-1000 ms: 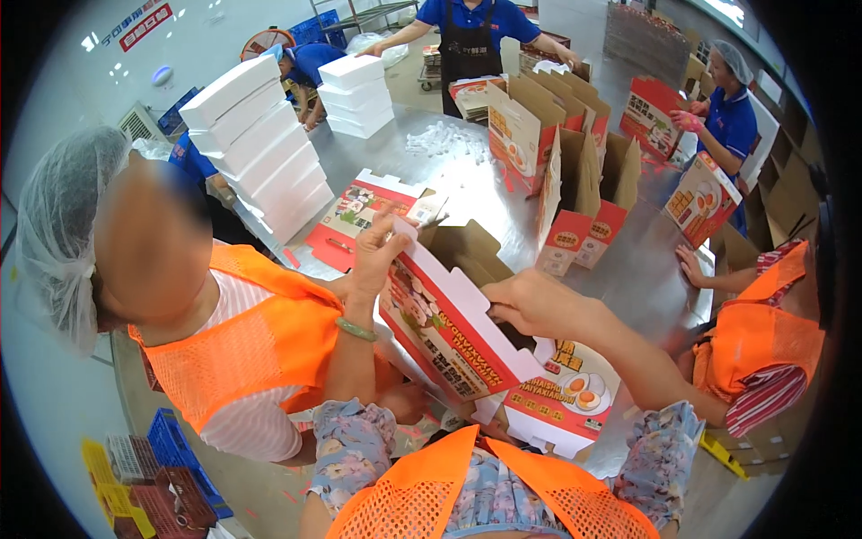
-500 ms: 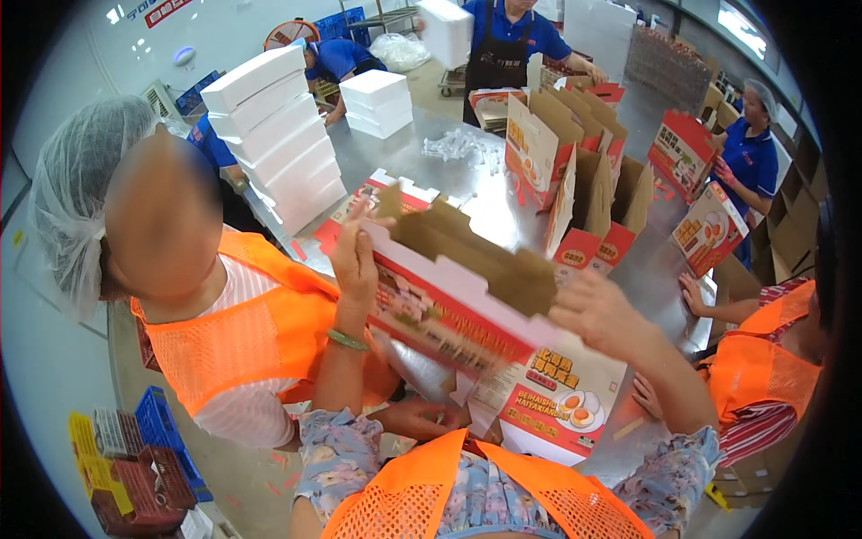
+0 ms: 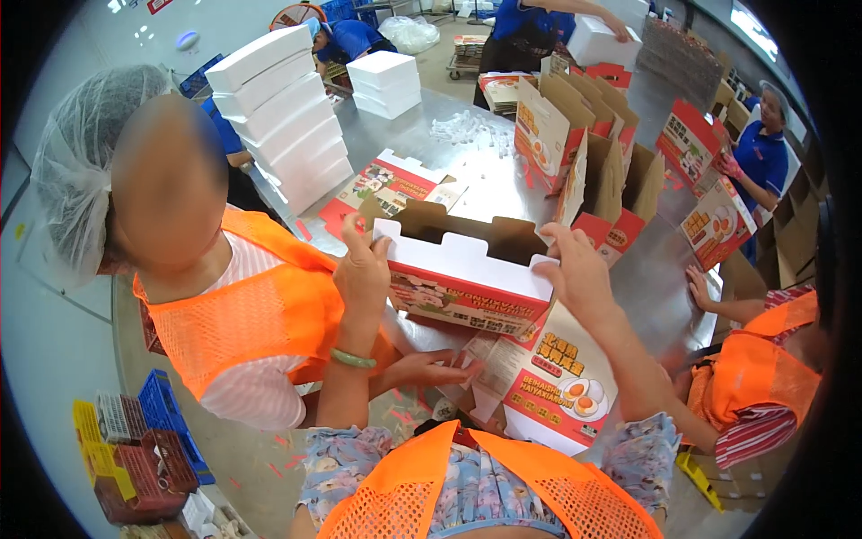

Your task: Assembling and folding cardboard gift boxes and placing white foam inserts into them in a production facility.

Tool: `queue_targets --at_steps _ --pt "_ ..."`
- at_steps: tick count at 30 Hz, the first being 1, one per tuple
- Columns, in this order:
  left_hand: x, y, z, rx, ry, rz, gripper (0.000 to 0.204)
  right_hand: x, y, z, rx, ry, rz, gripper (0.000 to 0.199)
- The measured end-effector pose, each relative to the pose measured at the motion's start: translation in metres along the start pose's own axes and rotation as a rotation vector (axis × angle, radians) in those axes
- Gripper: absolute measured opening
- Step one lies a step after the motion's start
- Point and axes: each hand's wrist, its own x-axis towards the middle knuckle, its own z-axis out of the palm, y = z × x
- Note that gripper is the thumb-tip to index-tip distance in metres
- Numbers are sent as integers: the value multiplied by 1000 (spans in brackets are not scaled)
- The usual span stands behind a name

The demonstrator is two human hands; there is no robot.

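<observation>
In front of me I hold a red and white cardboard carton [image 3: 467, 301] by its two ends, its flapped open side facing up. My left hand [image 3: 364, 269], with a green bangle at the wrist, is closed on the left end. My right hand [image 3: 579, 269] grips the right corner by the white flap. Below it, close to my body, lies a flat printed carton [image 3: 561, 382] with an egg picture. Another flat red carton [image 3: 386, 190] rests on the table beyond my left hand.
A metal table [image 3: 431, 135] carries standing open cartons [image 3: 611, 180], white foam boxes [image 3: 283, 117] and a heap of small clear pieces [image 3: 471, 130]. A co-worker's hand [image 3: 426, 368] reaches in from the left. Other people stand around the table. Plastic crates [image 3: 144, 458] sit at lower left.
The carton in my hands has come level and turned more upright. My right hand now grips its right corner. A person at the back has moved a white foam box to the right.
</observation>
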Motion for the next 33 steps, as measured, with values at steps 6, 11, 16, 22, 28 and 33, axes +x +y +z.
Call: queue_targets --at_steps 6,11,16,22,28,33 --pt "-4 -7 0 414 139 540 12 4 -9 25 -274 238 -182 38" --pt "-2 -21 2 286 -91 565 15 -15 -14 47 -229 350 -169 60" --pt "1 -16 9 263 -121 532 14 -24 -16 56 234 374 28 66" --pt "-4 -22 15 23 258 510 78 -41 -4 60 473 347 193 47" --pt "-4 -43 30 -183 297 382 59 -36 -6 48 614 257 461 69" --pt "13 -41 18 -159 226 601 14 -22 -3 59 573 240 399 86"
